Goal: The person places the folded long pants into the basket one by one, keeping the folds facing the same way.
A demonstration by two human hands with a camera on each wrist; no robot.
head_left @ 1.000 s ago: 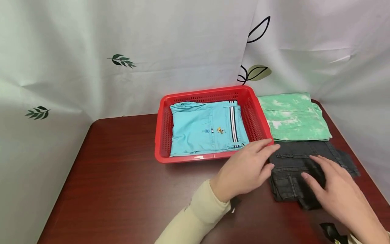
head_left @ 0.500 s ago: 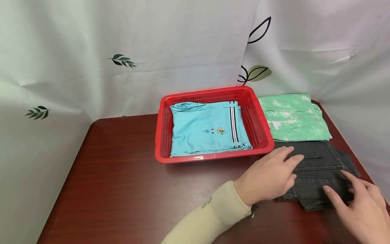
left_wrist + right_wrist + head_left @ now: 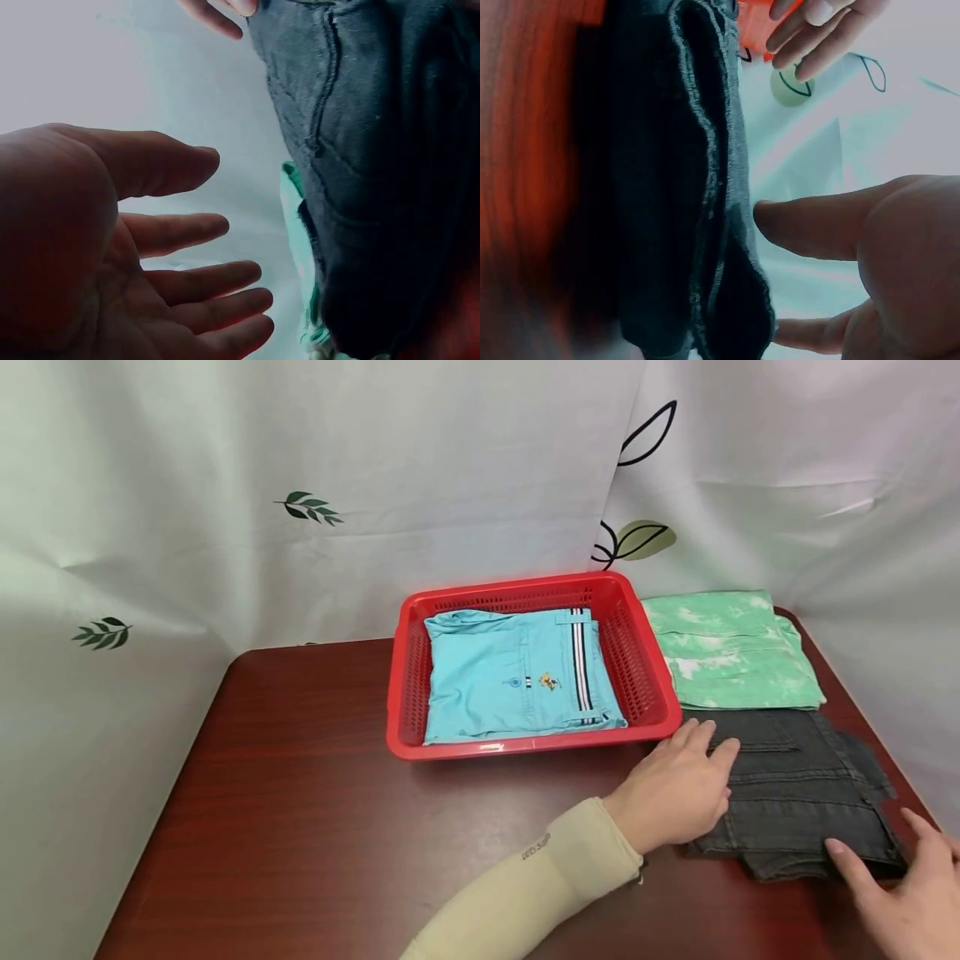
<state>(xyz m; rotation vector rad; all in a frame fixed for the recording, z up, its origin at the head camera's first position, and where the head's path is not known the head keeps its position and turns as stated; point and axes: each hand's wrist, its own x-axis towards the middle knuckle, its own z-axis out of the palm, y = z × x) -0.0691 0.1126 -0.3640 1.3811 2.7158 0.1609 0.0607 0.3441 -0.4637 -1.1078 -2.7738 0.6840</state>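
Where the dark jeans lie: folded on the table, to the right of the red basket, with the green garment just beyond their far edge.

Left hand: over the left edge of the jeans, fingers parted and gently bent, nothing gripped; the left wrist view shows a gap between fingertips and cloth.

Right hand: at the near right corner, thumb set well apart from the fingers, nothing gripped (whether the thumb tip touches the denim cannot be told).

Loose layers: a flap shows beneath the near edge and another at the right; in the right wrist view the folded layers gape along the side.

Step in hand, as judged: taking the folded bundle from both sides.

Good practice: fingers should slide under the lowest layer, flaps included, before the thumbs press down; a pinch on the top layer alone would probably undo the fold.

Lift: both sides together, kept level, since soft denim is likely to sag mid-span.
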